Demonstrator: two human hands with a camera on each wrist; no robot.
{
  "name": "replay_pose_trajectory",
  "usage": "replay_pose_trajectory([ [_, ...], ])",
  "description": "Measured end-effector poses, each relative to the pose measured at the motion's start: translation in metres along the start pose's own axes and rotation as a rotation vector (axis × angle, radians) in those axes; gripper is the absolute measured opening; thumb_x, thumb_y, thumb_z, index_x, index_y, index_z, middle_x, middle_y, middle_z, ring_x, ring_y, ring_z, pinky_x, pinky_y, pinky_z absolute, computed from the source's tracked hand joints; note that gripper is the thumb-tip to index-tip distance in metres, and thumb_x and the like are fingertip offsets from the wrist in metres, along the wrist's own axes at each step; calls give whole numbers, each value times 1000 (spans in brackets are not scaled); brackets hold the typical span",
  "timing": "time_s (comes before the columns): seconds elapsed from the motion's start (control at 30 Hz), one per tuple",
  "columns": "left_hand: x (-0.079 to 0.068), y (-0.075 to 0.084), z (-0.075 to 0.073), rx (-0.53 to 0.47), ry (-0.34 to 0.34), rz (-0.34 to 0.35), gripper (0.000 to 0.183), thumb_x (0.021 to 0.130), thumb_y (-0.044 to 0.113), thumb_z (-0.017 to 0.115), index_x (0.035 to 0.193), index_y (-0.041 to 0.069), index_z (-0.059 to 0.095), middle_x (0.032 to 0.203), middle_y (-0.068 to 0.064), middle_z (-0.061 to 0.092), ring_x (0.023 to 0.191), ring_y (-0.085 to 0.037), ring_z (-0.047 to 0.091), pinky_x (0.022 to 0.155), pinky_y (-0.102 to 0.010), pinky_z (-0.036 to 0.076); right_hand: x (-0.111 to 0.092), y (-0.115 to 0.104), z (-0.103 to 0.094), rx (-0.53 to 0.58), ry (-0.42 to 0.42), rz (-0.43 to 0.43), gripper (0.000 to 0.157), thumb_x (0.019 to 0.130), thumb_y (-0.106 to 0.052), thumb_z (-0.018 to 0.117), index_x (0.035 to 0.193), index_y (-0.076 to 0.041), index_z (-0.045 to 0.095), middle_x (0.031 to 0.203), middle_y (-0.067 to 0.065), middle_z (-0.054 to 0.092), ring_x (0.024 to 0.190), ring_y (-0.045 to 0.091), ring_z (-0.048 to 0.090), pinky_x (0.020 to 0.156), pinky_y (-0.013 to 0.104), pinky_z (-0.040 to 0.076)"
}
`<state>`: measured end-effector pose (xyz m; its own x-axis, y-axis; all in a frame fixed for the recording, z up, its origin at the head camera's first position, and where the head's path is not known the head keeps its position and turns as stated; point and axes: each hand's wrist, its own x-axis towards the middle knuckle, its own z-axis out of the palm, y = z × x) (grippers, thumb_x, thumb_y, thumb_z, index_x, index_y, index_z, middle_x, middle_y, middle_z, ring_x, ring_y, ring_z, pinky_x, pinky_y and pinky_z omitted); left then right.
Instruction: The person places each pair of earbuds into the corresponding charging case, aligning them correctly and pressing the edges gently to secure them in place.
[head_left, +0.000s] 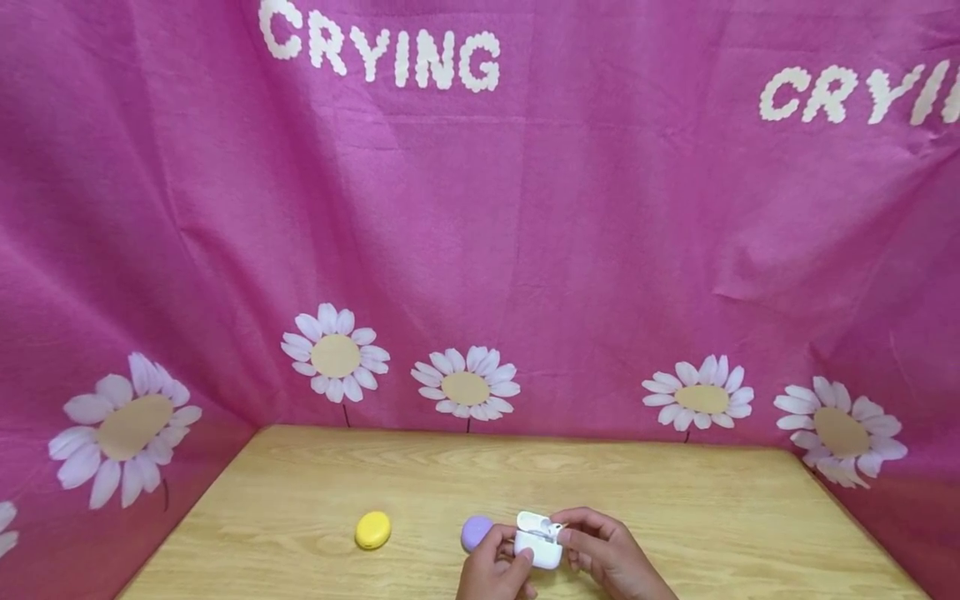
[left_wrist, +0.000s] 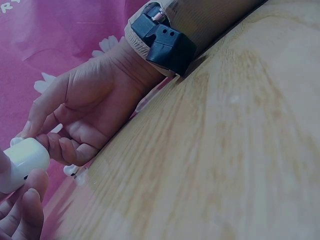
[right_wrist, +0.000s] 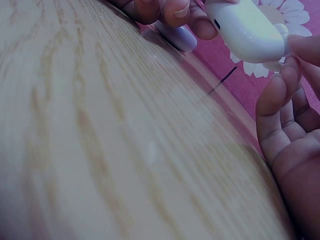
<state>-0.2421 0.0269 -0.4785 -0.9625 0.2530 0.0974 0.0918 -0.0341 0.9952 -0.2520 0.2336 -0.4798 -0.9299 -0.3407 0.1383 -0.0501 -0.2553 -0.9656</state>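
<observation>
My left hand grips a white earbud case, its thumb on the front. The case's lid stands raised. At the right end of the opening, my right hand pinches a white earbud between thumb and fingers. Whether the earbud sits partly inside the case cannot be told. In the right wrist view the underside of the case shows, with a small dark port. A second small white piece, earbud-like, appears beyond the right hand in the left wrist view.
A purple rounded case lies on the wooden table just behind my left hand. Farther left rests a yellow rounded case. A pink curtain with printed daisies hangs along the table's back and sides.
</observation>
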Motion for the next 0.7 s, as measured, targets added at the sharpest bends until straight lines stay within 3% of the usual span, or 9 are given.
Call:
replay_pose_trajectory([
  [0.7, 1, -2, -1, -27, -7, 34, 25, 87, 9, 64, 108, -2, 57, 81, -4, 61, 52, -8, 60, 52, -22, 51, 1, -2, 2, -16, 17, 20, 22, 94, -4, 57, 114, 2, 63, 99, 2, 62, 76, 8, 55, 66, 20, 48],
])
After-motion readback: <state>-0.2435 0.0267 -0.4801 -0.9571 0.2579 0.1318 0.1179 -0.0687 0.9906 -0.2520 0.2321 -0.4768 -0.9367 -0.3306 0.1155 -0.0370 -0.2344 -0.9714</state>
